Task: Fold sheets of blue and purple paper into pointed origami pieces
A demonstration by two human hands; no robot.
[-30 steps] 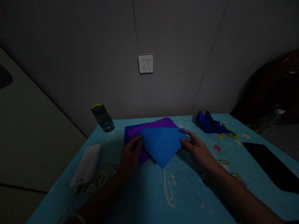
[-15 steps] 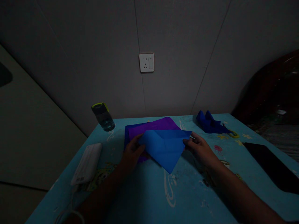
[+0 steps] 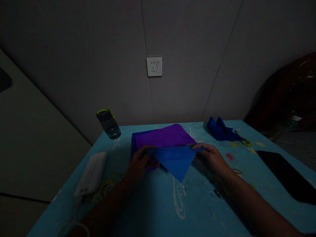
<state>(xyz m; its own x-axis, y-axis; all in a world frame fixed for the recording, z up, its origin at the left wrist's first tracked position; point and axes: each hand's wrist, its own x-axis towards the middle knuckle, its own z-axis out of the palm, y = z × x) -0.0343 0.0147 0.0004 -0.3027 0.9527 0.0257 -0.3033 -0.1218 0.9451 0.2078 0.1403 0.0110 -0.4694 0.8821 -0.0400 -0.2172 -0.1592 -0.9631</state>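
A sheet of blue paper (image 3: 176, 161), folded to a triangle with one point toward me, is held above the table between both hands. My left hand (image 3: 141, 162) pinches its left corner, thumb on the near side. At the right corner, my right hand (image 3: 208, 154) grips the paper with its fingers over the top edge. Behind the blue paper lie a purple sheet (image 3: 165, 136) and a darker blue sheet (image 3: 133, 144) under it, partly hidden by the paper and my left hand.
On the patterned blue tablecloth (image 3: 158, 214), a bottle (image 3: 110, 125) and a white power bank (image 3: 92, 174) with a cable stand left. A folded dark blue paper shape (image 3: 221, 130) sits back right, near a flat black object (image 3: 286, 174). A wall socket (image 3: 154, 66) is behind.
The blue paper's top edge has come down and tilted, so less of its face shows. My right fingers have moved left over its top edge.
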